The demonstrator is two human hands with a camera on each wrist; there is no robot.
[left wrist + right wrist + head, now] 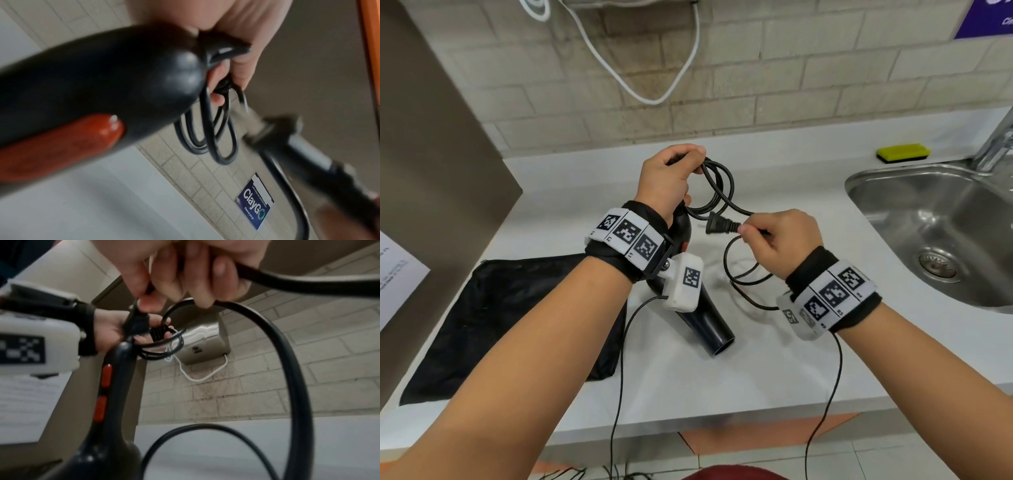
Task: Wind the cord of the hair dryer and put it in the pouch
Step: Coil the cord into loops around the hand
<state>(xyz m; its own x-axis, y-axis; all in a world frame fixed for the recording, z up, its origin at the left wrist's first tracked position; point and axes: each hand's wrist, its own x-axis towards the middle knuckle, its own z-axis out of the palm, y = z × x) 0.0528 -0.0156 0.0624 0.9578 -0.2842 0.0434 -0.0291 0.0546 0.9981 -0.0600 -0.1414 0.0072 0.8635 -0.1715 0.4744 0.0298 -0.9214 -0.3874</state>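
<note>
My left hand [671,174] grips the end of the black hair dryer [702,318] handle together with a few wound loops of its black cord [724,185], above the counter. The dryer's nozzle points down toward me. In the left wrist view the handle [102,78] with its red button fills the frame and the loops [213,139] hang from my fingers [242,53]. My right hand [779,236] pinches the cord just behind the plug [722,225]. Slack cord [292,356] loops below it onto the counter. The black pouch [517,308] lies flat at the left.
A steel sink [935,236] with a faucet [996,144] is set into the white counter [774,363] at the right. A yellow sponge [904,153] sits behind it. A white cable [654,96] hangs on the brick wall from a hand dryer [205,345]. A brown panel [431,171] stands at the left.
</note>
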